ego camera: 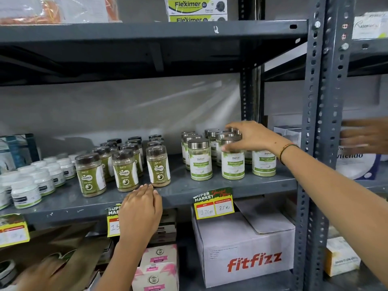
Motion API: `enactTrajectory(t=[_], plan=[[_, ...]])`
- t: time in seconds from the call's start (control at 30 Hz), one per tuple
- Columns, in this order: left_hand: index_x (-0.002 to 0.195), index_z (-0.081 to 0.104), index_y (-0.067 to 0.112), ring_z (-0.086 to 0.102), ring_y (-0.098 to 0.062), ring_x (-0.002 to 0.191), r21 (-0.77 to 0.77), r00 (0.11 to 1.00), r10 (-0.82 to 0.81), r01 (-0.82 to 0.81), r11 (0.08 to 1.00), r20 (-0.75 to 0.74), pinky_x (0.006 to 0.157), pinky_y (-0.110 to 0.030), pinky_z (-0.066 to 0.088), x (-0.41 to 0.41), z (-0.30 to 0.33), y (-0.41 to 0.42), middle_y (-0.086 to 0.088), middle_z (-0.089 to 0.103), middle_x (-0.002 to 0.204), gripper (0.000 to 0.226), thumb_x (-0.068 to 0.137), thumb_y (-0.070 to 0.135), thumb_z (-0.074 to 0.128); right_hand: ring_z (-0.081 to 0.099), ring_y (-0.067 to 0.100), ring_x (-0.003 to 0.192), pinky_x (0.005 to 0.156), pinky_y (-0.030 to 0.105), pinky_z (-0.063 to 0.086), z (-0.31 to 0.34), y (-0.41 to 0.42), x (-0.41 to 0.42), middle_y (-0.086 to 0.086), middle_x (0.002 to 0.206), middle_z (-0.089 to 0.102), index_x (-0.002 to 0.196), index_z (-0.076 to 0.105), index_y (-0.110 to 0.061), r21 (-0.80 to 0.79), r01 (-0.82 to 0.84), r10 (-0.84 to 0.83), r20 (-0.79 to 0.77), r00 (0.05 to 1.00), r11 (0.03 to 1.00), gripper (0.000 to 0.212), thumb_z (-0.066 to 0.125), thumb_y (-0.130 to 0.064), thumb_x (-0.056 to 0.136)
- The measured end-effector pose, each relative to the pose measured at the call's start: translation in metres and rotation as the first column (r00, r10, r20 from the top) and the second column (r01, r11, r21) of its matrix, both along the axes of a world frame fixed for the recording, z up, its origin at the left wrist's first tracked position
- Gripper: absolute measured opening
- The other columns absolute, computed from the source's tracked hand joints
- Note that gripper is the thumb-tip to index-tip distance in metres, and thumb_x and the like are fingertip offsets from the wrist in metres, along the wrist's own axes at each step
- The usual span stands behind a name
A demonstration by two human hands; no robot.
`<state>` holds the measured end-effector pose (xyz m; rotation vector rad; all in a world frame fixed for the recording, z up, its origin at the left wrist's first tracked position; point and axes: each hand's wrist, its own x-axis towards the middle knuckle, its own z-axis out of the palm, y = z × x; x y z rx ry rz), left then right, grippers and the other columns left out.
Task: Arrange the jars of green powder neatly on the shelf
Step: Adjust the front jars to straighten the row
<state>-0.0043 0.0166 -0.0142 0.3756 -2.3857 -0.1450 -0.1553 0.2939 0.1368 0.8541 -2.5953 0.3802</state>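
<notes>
On a grey metal shelf (210, 186) in a stockroom, my right hand (249, 136) grips the steel lid of a front-row green powder jar (233, 164) to align it, while my left hand (140, 208) rests open on the shelf edge, probably for balance.

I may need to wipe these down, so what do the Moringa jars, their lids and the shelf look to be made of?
Moringa jars: clear glass or plastic, I cannot tell which; green powder shows through above the paper-looking labels. Lids: brushed metal, by the dull silver sheen. Shelf: grey-painted steel, with slotted uprights and scuffed paint.
</notes>
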Motion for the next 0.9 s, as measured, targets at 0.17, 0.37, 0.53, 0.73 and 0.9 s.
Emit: enactTrajectory(t=[0.17, 0.37, 0.53, 0.73, 0.9], plan=[[0.113, 0.069, 0.008, 0.064, -0.023, 0.112, 0.006, 1.0, 0.004, -0.004, 1.0, 0.002, 0.1, -0.038, 0.046, 0.0, 0.0, 0.0, -0.009, 0.07, 0.119, 0.041, 0.096, 0.03, 0.039, 0.044, 0.021, 0.133, 0.109, 0.045, 0.034, 0.007, -0.036, 0.023, 0.003, 0.145, 0.05, 0.142, 0.047, -0.023, -0.196, -0.145, 0.084, -0.289, 0.954, 0.97, 0.081, 0.049, -0.075, 0.08], [0.117, 0.067, 0.008, 0.063, -0.023, 0.115, 0.001, 1.0, -0.002, 0.002, 1.0, -0.009, 0.103, -0.037, 0.045, -0.001, 0.0, -0.002, -0.009, 0.069, 0.121, 0.042, 0.095, 0.03, 0.039, 0.041, 0.02, 0.135, 0.107, 0.039, 0.034, -0.001, -0.119, 0.045, 0.003, 0.148, 0.046, 0.145, 0.043, -0.023, -0.068, -0.328, 0.304, -0.242, 0.922, 0.942, 0.067, 0.06, -0.054, 0.087], [0.121, 0.064, 0.01, 0.061, -0.02, 0.117, -0.024, 1.0, 0.0, 0.0, 1.0, -0.009, 0.105, -0.035, 0.044, -0.004, -0.002, -0.004, -0.007, 0.068, 0.124, 0.048, 0.096, 0.034, 0.031, 0.04, 0.025, 0.136, 0.109, 0.04, 0.034, -0.015, -0.166, 0.043, 0.007, 0.152, 0.041, 0.15, 0.036, -0.022, 0.063, -0.348, 0.353, -0.087, 0.932, 0.935, 0.076, 0.068, -0.045, 0.085], [0.123, 0.063, 0.011, 0.058, -0.02, 0.12, -0.021, 1.0, -0.008, 0.008, 1.0, -0.011, 0.106, -0.035, 0.042, -0.007, -0.004, -0.006, -0.006, 0.066, 0.127, 0.051, 0.096, 0.035, 0.027, 0.041, 0.027, 0.134, 0.107, 0.041, 0.036, -0.023, -0.182, 0.038, 0.009, 0.15, 0.041, 0.149, 0.038, -0.021, 0.091, -0.337, 0.339, -0.011, 0.941, 0.937, 0.079, 0.074, -0.042, 0.081], [0.124, 0.062, 0.012, 0.057, -0.019, 0.122, -0.031, 1.0, -0.013, 0.012, 0.999, -0.028, 0.107, -0.035, 0.042, -0.008, -0.006, -0.008, -0.006, 0.065, 0.128, 0.051, 0.096, 0.036, 0.026, 0.05, 0.026, 0.125, 0.102, 0.041, 0.04, -0.024, -0.182, 0.035, 0.007, 0.14, 0.051, 0.141, 0.048, -0.021, 0.024, -0.311, 0.311, -0.042, 0.949, 0.95, 0.078, 0.078, -0.049, 0.074]])
